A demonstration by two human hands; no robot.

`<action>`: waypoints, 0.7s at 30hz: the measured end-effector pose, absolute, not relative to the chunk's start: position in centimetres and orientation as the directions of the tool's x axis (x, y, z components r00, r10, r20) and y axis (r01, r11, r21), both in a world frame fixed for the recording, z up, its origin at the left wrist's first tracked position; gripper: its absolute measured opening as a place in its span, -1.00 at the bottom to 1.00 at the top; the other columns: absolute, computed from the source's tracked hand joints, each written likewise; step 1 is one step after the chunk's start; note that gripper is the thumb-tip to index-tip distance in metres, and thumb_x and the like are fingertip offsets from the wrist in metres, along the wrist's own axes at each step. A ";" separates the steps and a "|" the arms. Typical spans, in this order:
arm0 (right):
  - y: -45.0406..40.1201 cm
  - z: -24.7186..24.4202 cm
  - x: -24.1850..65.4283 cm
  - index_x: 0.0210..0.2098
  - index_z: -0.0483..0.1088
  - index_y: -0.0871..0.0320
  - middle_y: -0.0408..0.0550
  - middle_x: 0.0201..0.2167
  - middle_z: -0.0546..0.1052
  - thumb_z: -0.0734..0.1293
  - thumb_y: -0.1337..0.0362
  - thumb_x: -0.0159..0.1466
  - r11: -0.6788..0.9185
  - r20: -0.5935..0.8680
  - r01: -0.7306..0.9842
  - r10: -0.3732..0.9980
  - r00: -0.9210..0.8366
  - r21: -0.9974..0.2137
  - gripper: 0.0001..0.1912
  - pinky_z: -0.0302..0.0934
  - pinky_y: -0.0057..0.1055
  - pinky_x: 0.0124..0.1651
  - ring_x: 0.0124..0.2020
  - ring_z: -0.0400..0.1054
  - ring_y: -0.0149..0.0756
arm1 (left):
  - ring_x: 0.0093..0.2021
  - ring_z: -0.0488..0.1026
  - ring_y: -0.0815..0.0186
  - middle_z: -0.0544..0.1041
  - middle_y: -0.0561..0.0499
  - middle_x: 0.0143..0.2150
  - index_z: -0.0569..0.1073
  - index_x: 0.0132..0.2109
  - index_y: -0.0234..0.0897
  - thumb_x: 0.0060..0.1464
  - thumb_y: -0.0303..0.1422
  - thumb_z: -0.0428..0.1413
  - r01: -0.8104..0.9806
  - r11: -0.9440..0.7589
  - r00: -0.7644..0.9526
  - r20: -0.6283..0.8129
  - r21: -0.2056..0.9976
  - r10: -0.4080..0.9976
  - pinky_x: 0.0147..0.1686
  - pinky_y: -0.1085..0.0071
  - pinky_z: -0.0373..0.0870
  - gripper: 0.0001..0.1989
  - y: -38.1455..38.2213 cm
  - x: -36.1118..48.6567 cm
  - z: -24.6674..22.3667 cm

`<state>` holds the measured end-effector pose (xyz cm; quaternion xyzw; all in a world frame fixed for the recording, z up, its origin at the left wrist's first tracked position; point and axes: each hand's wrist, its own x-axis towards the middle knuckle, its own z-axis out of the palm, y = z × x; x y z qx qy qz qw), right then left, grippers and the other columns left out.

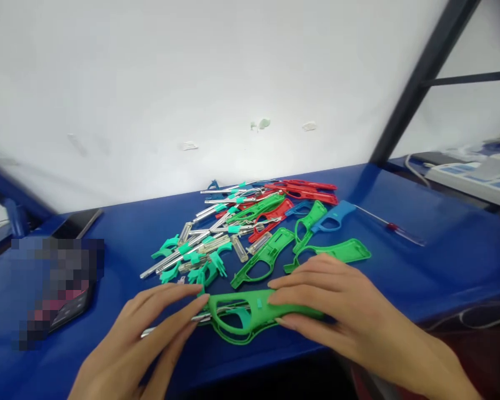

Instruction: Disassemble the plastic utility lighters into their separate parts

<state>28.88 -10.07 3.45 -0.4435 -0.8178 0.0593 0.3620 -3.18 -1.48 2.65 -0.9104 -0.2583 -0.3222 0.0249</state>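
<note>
A green lighter casing [254,311] lies near the table's front edge, its two shell halves slightly apart around a teal trigger [244,318]. My left hand [154,328] pinches the casing's front end, where a metal tube shows between and behind the fingers. Over the handle end my right hand [337,305] is closed, fingers on top and thumb at the near side. Just beyond are green shell halves [270,250], teal triggers [210,272], metal tubes [166,264] and clear fuel tanks [238,248], in a loose pile.
Red shells [304,190] and a blue shell [335,215] lie further back on the blue table [400,244]. A thin screwdriver-like tool [404,233] is at the right. A phone [73,305] lies at the left, partly pixelated. A white wall stands behind.
</note>
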 end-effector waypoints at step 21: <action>-10.2 2.4 28.4 0.09 0.52 -0.07 -0.30 0.07 0.69 0.40 0.19 0.53 0.564 0.497 0.701 0.800 -0.335 -0.436 -0.83 0.17 -0.33 0.27 0.07 0.54 -0.34 | -0.06 0.61 0.48 0.69 0.23 -0.07 0.62 0.02 0.01 0.52 -0.16 0.05 0.509 -0.840 0.616 0.602 0.189 0.509 0.07 0.67 0.45 -0.76 -2.0 -1.6 2.6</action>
